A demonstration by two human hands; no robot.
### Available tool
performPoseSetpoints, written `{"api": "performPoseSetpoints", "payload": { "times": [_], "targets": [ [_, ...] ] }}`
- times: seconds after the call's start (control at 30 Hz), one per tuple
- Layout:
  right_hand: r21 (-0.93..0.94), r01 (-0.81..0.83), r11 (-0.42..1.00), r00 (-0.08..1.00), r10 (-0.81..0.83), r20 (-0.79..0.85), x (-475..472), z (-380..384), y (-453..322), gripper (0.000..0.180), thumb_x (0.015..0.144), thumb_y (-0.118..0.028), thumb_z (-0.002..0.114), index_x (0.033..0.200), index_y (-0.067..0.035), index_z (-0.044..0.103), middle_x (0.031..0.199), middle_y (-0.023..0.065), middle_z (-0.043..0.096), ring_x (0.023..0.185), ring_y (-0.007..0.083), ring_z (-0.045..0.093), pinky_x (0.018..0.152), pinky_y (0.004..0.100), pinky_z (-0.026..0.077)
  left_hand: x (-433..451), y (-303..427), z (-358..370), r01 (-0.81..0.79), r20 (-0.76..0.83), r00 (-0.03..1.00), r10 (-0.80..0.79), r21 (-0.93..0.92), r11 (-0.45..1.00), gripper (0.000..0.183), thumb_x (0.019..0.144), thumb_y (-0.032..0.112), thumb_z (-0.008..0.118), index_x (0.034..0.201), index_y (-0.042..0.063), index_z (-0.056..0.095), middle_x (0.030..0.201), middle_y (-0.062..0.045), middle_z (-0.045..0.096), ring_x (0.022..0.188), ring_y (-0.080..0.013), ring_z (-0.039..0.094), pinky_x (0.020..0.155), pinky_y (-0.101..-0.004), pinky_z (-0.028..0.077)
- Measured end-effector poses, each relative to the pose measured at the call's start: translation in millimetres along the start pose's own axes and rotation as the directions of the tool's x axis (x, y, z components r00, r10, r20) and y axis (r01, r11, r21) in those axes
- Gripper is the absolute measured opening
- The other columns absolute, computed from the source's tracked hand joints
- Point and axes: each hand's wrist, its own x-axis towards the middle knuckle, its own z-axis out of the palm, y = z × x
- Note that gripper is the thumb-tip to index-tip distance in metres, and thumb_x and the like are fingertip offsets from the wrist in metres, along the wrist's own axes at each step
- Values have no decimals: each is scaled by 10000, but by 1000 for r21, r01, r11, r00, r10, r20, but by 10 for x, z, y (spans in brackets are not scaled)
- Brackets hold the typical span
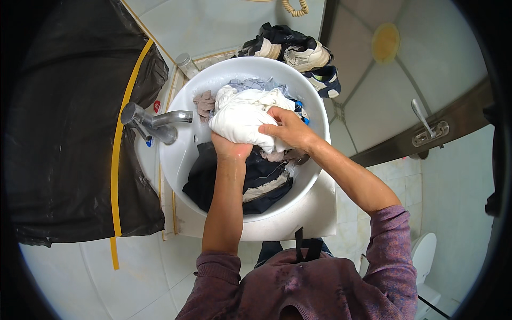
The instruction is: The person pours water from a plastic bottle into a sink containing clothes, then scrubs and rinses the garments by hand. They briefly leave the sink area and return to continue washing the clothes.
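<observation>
Both my hands hold a bunched white cloth [244,114] over the round white washbasin [176,168]. My left hand [232,147] supports it from below, its fingers hidden under the fabric. With thumb and fingers, my right hand [290,128] pinches the cloth's right side. Beneath lie a dark garment with a beige panel [266,188], a small brownish cloth [205,104] and a pale checked cloth [256,84]. A bit of blue patterned fabric [301,110] shows at the right. Some suds cling to the basin wall.
A chrome faucet [160,120] juts over the basin's left rim. Behind it hangs black plastic sheeting [80,120] with yellow tape [117,168]. A glass jar [187,66] and several shoes [306,56] stand beyond the basin. At right are a door with a lever handle [426,124] and a toilet [425,256].
</observation>
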Motion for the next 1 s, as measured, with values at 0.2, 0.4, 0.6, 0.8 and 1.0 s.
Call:
{"api": "performPoseSetpoints", "payload": {
  "times": [0.2,0.4,0.6,0.8,1.0],
  "targets": [
    [-82,414,907,817,-409,-405,16,-63,-398,278,683,5,521,948,-74,545,766,46,553,696,112,525,636,239,441,-155,-35,135,222,-106,968,-227,-53,974,709,768,624,421,1299,155,375,1314,-72,392,1155,-239,403,940,-453,324],
    [-651,652,389,628,-758,175,-193,1014,-424,177,648,-174,599,820,-150,631,675,29,578,618,217,550,558,358,410,-61,22,-127,551,472,792,-387,-279,786,474,864,484,412,1153,115,485,1073,-67,543,1035,-221,511,860,-369,401],
    [-635,237,736,662,-600,-449,413,689,-467,228,708,-237,568,542,-82,546,560,80,569,478,263,548,445,373,436,-24,-139,-215,273,-88,957,-277,-61,960,478,858,512,416,1153,143,485,1107,-51,537,1041,-201,516,881,-374,418],
    [-702,303,644,829,-542,-140,49,890,-608,218,673,-267,633,548,-114,540,575,48,570,497,237,569,420,366,432,-48,-95,-214,326,159,938,-307,-114,938,473,850,503,456,1157,144,487,1104,-46,546,1029,-206,530,872,-391,437],
    [-596,389,702,549,-697,-462,588,490,-140,191,720,-212,585,596,-67,598,575,133,576,516,310,566,472,399,444,-75,-160,-161,186,-210,964,-166,83,979,415,886,406,421,1196,135,471,1156,-48,534,1072,-210,522,878,-393,443]
  ]
}}
